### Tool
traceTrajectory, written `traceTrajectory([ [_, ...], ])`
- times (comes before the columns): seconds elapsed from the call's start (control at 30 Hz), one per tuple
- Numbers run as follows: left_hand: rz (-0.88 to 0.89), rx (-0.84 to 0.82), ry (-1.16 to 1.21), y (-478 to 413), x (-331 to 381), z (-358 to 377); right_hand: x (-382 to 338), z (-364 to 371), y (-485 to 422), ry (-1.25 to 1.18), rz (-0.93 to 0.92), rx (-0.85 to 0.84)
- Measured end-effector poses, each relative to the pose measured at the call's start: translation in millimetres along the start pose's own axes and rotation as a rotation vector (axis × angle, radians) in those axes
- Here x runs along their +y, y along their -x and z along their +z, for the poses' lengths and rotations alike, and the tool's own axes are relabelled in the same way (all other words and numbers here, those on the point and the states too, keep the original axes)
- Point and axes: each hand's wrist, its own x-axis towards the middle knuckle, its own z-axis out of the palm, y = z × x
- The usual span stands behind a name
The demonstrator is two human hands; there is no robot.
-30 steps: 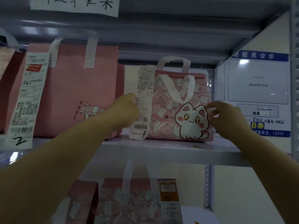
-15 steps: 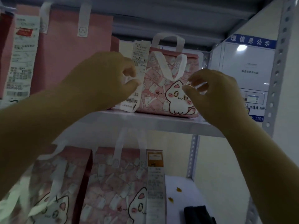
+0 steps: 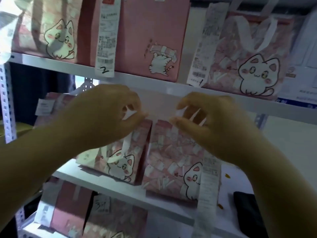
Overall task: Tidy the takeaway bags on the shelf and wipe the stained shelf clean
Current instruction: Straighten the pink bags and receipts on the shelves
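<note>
Head view: tidying step in hand, wiping not yet begun. Left hand [image 3: 103, 114] and right hand [image 3: 212, 124] hover at the bag tops on the middle shelf [image 3: 103, 184]. Fingers [image 3: 134, 102] are curled narrow; can't tell if they pinch anything. Left bag [image 3: 120, 162] and right bag [image 3: 171, 160] sit at 6 o'clock of the hands, side by side and upright. Long axis runs 12–6, cat prints face out. Next, probably: grip the tops and square the bags up. Stains [image 3: 227, 176] at 4 o'clock, cloth [image 3: 247, 212] near.

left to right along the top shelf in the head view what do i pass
leftmost pink cat-print bag, long white receipt marked 2, plain pink bag with small cat drawing, white receipt marked 1, pink cat-print bag with white handles
</note>
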Motion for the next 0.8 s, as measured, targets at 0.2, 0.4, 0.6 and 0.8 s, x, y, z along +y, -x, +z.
traceTrajectory([
  [0.2, -0.103, -0.111, -0.025, 77, -72, -1, -56, 66, -5, -0.007, -0.02, -0.239],
  [0.4, -0.25, -0.289, -0.107, 149, -155, -14, -114, 135, -8, -0.099, 0.089, -0.341],
  [0.6, -0.424, -0.375, -0.148, 205, -235, -25, -166, 205, -18, -0.099, 0.205, -0.342],
  [0.8, -0.511, -0.381, -0.072, 216, -294, -14, -178, 252, -44, -0.097, 0.305, -0.281],
])
